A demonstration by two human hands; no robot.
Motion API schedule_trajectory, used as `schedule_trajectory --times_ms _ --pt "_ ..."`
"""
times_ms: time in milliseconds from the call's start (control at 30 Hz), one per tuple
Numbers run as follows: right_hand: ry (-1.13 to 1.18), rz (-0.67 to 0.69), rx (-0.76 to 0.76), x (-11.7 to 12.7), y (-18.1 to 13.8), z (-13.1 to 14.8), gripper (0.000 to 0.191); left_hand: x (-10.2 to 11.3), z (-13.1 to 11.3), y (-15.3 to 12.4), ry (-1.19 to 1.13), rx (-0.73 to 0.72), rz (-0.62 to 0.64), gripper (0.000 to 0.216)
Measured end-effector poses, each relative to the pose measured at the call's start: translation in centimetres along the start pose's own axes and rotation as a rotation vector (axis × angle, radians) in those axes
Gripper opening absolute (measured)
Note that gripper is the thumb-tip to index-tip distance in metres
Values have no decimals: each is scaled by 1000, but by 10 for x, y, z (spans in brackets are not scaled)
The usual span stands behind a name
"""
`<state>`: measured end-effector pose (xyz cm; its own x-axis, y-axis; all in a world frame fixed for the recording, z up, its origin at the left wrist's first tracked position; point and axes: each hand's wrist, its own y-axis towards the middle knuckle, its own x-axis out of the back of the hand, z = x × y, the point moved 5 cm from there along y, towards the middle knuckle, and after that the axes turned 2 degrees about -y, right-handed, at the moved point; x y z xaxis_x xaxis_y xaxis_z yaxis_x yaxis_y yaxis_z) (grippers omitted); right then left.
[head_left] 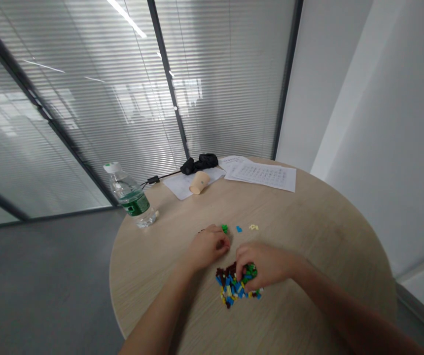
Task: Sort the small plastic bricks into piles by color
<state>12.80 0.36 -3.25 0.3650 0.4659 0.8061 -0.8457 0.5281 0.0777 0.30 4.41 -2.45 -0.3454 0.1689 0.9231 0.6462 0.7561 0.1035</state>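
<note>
A loose pile of small toy building bricks [230, 290] in blue, brown, green, yellow and white lies near the middle of the round table [308, 231]. My right hand [264, 264] reaches into its upper right side, thumb and fingers apart around some green bricks [251, 270]. Just beyond the pile, my left hand [209, 246] rests low over the tabletop with curled fingers; whatever they may hold is hidden. By its fingertips sit a few green bricks [225, 229]. Farther right are a blue brick [239, 229] and some pale yellow bricks [254, 227].
A water bottle [132, 197] with a green label stands at the table's left edge. Toward the back, a paper cup [199, 182] lies on its side beside a black folded bundle [204, 161] with a cord. Printed sheets [264, 175] lie at the back right.
</note>
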Motion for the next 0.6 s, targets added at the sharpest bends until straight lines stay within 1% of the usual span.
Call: schedule_trajectory --times_ms 133,267,367,500,533,600 --pt "20 -3 3 -1 0 0 16 0 1 -1 1 -27 9 9" --pt "33 -7 -1 -1 0 0 14 1 0 -1 -5 -15 40 9" --pt "42 -16 3 -1 1 0 11 4 0 -2 -34 -10 28 8" --pt "112 -38 19 4 -1 0 14 13 4 -4 -64 1 -36 9" --pt "143 -55 -5 7 -1 -1 15 16 5 -5 -67 12 -63 10" --pt "218 -129 -124 14 -3 -9 16 22 5 -5 -86 28 -129 12"
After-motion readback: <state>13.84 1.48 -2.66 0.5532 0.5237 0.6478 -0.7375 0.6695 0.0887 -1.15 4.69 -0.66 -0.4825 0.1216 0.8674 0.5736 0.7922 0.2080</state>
